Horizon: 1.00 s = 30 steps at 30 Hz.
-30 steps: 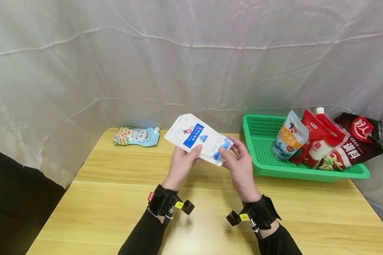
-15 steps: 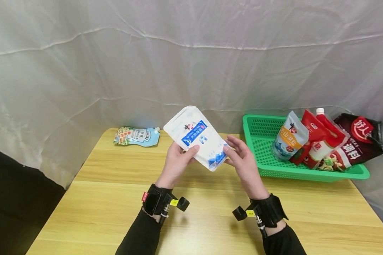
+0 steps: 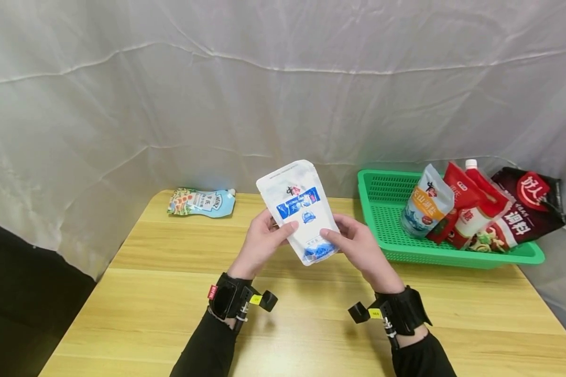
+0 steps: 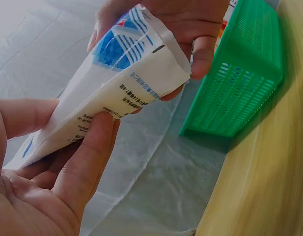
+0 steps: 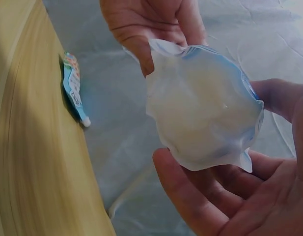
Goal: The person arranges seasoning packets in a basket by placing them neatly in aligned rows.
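Observation:
A white and blue salt pouch [image 3: 306, 225] is held up above the table between both hands, its printed front toward the head camera and its top leaning left. On its left edge my left hand [image 3: 259, 243] grips with the thumb across the front and fingers behind. My right hand [image 3: 365, 251] pinches the lower right side, thumb on the front. The left wrist view shows small print on the back of the pouch [image 4: 117, 88]. In the right wrist view the pouch's rounded, translucent bottom [image 5: 205, 113] faces the camera.
A green plastic basket [image 3: 391, 252] at the right holds a blue-orange salt pouch [image 3: 426, 201], red packets [image 3: 469, 191] and a dark red seasoning bag [image 3: 523, 209]. A light blue Heinz pouch [image 3: 203, 202] lies at the table's back left. Grey cloth [image 3: 283, 104] hangs behind.
The salt pouch has turned clockwise from a slanted pose to nearly upright. My right hand has shifted its hold, its thumb now flat on the lower front. Basket and Heinz pouch stay put.

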Available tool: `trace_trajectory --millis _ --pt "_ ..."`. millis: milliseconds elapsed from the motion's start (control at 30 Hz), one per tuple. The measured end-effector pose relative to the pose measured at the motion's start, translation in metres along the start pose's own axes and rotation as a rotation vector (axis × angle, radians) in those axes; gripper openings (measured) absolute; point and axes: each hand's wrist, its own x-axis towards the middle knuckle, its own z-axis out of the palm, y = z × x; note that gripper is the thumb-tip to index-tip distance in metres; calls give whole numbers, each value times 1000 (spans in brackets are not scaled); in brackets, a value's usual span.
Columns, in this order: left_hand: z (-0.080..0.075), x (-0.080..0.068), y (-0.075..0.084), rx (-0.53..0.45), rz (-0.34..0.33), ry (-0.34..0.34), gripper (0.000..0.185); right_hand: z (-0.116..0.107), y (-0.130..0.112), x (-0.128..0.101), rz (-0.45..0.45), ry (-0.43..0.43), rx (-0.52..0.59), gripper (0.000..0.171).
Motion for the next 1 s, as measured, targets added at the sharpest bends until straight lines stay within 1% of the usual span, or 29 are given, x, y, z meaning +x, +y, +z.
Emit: trace_trajectory --millis 133,267,500,700,900,1000 --pt "1 0 -1 17 13 3 48 2 0 0 -8 20 22 52" --pt "1 0 -1 28 23 15 48 6 0 -1 -14 48 75 50" --pt "3 0 -1 40 44 19 46 15 0 -2 -31 129 172 46" --pt "5 1 -2 48 27 10 49 23 3 -1 -40 191 242 44" --pt "7 0 -3 122 5 30 57 31 7 0 -41 195 279 44" --pt "7 0 -2 144 -6 26 60 34 7 1 -38 188 286 45"
